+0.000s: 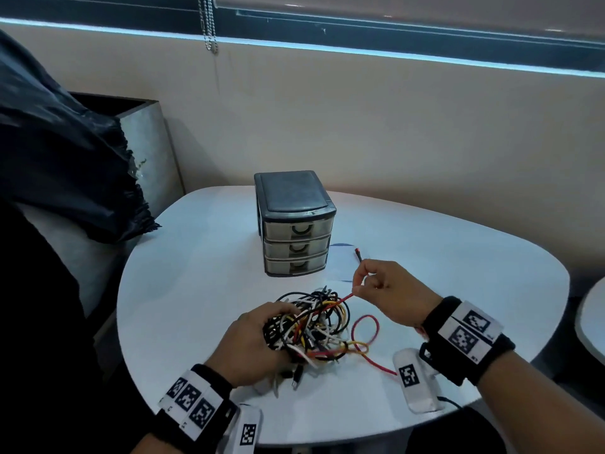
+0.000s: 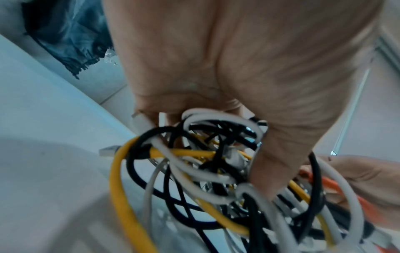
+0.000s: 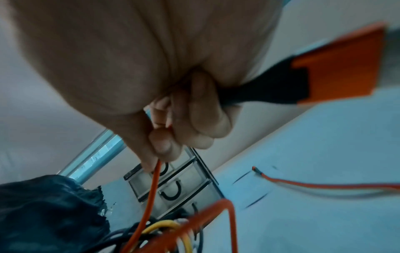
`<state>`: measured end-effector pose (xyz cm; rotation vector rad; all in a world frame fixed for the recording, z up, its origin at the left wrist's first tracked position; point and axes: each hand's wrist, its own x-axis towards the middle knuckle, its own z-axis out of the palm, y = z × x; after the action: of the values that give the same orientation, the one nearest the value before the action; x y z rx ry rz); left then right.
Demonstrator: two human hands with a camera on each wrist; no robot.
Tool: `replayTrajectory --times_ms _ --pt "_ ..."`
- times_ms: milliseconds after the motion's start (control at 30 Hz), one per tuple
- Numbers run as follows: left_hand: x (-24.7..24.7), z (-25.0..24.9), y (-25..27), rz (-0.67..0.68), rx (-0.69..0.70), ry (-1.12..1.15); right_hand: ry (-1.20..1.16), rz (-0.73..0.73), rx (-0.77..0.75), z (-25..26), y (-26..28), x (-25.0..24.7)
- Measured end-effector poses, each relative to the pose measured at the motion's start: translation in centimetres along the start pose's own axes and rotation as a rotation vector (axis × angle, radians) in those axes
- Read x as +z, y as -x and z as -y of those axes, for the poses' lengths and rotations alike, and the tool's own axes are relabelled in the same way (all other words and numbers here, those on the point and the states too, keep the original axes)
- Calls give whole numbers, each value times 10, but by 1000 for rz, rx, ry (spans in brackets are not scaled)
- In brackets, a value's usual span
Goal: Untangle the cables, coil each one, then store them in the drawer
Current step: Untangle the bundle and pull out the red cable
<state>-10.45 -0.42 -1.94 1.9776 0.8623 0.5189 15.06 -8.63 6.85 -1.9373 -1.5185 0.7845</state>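
Note:
A tangle of black, white, yellow and red cables (image 1: 314,326) lies on the white table (image 1: 196,257), in front of a small three-drawer unit (image 1: 294,224) whose drawers are closed. My left hand (image 1: 258,342) rests on the tangle's left side with fingers curled into the cables (image 2: 194,154). My right hand (image 1: 376,290) is raised to the right of the pile and pinches the red cable (image 1: 340,301) between thumb and finger (image 3: 164,145). The red cable runs taut from the pinch down into the tangle; its plug end (image 1: 357,252) lies by the drawer unit.
A sheet of paper (image 1: 340,260) lies right of the drawer unit. A white marker block (image 1: 414,381) sits at the table's near right edge. Dark cloth (image 1: 65,165) hangs over a seat at the left. A second table's edge (image 1: 592,319) shows at far right.

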Motion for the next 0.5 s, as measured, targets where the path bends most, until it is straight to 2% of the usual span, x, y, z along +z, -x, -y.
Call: replayTrajectory --times_ms 100,167,267,367,400,500 --pt "4 1 -1 -21 -41 62 269 -67 7 -2 -1 -1" --pt "6 3 -2 -63 -82 100 409 -108 -54 2 8 8" --pt "9 2 -3 -124 -110 109 323 -76 -262 15 28 44" --pt "10 -2 0 -131 -111 92 450 -54 -387 21 34 72" --pt "10 -3 2 -129 -112 83 500 -64 -406 21 33 74" --pt "6 -4 6 -147 -117 67 532 -30 -337 22 32 62"
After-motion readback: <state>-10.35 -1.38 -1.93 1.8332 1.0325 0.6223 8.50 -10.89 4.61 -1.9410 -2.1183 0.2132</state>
